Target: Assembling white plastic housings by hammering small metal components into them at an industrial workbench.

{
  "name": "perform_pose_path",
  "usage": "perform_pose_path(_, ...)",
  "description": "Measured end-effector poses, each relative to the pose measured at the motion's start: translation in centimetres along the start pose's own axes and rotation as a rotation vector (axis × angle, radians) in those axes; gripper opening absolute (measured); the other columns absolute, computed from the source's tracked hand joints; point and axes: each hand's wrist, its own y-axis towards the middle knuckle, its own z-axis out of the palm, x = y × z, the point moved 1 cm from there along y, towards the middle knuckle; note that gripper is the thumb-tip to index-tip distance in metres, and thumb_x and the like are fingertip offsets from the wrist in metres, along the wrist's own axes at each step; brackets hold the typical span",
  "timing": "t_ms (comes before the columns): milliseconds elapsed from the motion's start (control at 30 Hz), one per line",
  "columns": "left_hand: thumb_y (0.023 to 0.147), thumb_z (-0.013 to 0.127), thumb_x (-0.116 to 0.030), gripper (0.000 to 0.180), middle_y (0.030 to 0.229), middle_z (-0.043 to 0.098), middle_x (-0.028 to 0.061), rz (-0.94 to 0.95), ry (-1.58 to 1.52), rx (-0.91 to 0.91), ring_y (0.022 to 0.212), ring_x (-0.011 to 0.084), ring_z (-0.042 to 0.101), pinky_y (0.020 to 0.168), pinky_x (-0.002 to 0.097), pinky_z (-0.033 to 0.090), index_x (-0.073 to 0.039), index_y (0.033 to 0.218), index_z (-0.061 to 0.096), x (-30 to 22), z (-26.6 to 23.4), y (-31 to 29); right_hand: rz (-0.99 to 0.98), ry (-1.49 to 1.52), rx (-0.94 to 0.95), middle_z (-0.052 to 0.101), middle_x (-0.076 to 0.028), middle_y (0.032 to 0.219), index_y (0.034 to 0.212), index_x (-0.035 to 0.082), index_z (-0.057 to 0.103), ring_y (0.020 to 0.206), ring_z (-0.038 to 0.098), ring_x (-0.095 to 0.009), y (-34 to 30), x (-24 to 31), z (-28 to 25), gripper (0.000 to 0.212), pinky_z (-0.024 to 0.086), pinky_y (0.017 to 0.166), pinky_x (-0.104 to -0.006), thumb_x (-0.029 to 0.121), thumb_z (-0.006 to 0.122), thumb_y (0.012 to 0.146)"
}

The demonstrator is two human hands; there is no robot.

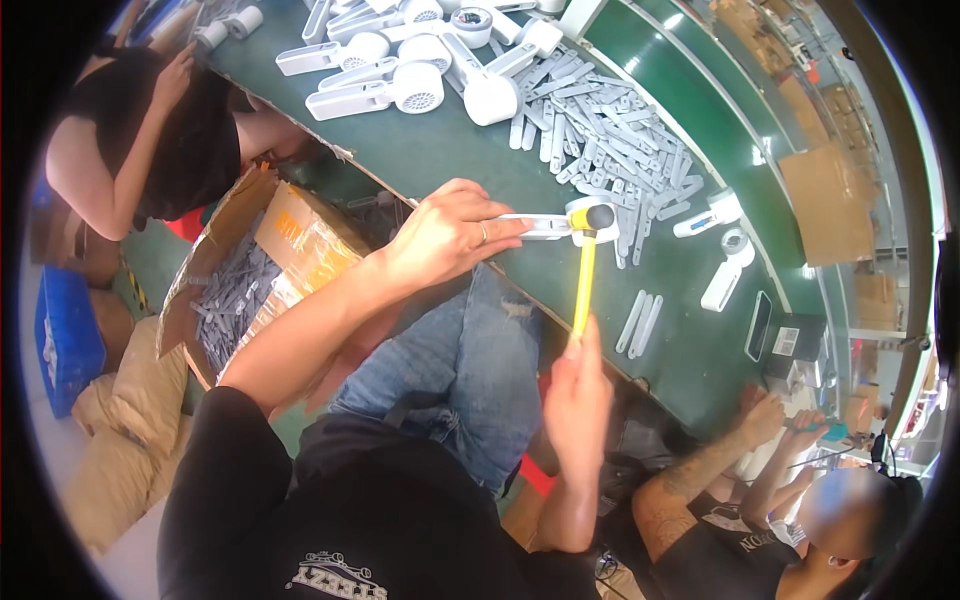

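While the left hand (450, 232) pins a white fan-shaped part (555, 224) flat on the green tabletop (450, 150), fingers closed over its handle end, the right hand (578, 392) is clenched around the lower end of a yellow-handled hammer (586, 265). Hammer shaft runs nearly straight up from the fist; its dark head sits on or just at the round end of the white part, contact can't be confirmed. A ring shows on one left-hand finger.

Part sits at the near edge of the tabletop, just above the person's jeans-clad knee (470, 370). Right beside it, further in, a heap of grey-white plastic strips (610, 130) spreads across the surface. Beyond that, a cluster of assembled white handheld fans (400, 75) lies at the far end. Two more white pieces (725, 245) lie to the right of the hammer head, and a few loose strips (640, 322) sit near the shaft.

Open cardboard box (255, 270) with more grey strips stands on the floor to the left, below the table edge. Another person in a black top (160, 130) sits at upper left; a third person's forearms (720, 460) show at lower right. Blue crate (65, 340) at far left.
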Motion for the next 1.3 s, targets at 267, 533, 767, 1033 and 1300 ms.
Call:
perform_pose_path(267,0.088,0.086,-0.018,0.037,0.102,0.08,0.0045,-0.035,-0.068,0.001,0.089,0.0252,0.073,0.102,0.0419,0.053,-0.013,0.124,0.079,1.1,0.8,-0.2,0.093,0.089,0.042,0.062,-0.018,0.081,0.161,-0.001,0.043,0.071,0.062,-0.019,-0.4,2.3,-2.1,0.051,0.051,0.067,-0.0362,0.01,0.05,0.112)
perform_pose_path(533,0.086,0.089,-0.022,0.088,0.11,0.082,0.0087,-0.474,-0.184,0.072,0.112,0.0307,0.07,0.118,0.0447,0.037,-0.012,0.16,0.042,-0.5,0.8,-0.9,-0.017,0.01,0.099,0.071,-0.03,0.105,0.162,0.001,0.043,0.089,0.075,-0.041,-1.2,4.1,-2.1,0.051,0.056,0.079,-0.0455,0.014,0.049,0.113)
perform_pose_path(767,0.091,0.083,-0.019,0.028,0.106,0.081,0.0039,-0.417,-0.233,0.049,0.099,0.0191,0.072,0.11,0.0419,0.039,-0.01,0.117,0.079,-0.9,-1.4,-1.8,0.052,0.172,0.093,0.066,-0.012,0.082,0.161,0.005,0.047,0.069,0.06,-0.018,-0.5,1.4,-1.1,0.051,0.052,0.066,-0.0366,0.018,0.055,0.111)
perform_pose_path(1033,0.085,0.088,-0.007,0.04,0.123,0.079,0.0085,-0.778,0.171,-0.49,0.105,0.0171,0.074,0.095,0.0309,0.059,-0.011,0.124,0.081,1.7,-16.8,-12.1,0.264,0.714,-0.035,0.048,-0.001,0.076,0.165,0.005,0.039,0.048,0.041,-0.005,-0.1,-1.0,-3.1,0.052,0.034,0.043,-0.0222,0.022,0.045,0.116)
perform_pose_path(1300,0.098,0.078,-0.031,0.04,0.104,0.083,0.0118,-0.846,0.434,-0.601,0.093,0.0161,0.075,0.087,0.0349,0.058,-0.009,0.131,0.078,25.6,-23.2,-11.3,0.322,0.637,-0.189,0.056,0.005,0.075,0.162,0.007,0.044,0.05,0.045,-0.003,-1.2,-3.1,-3.6,0.062,0.037,0.044,-0.0228,0.018,0.069,0.107)
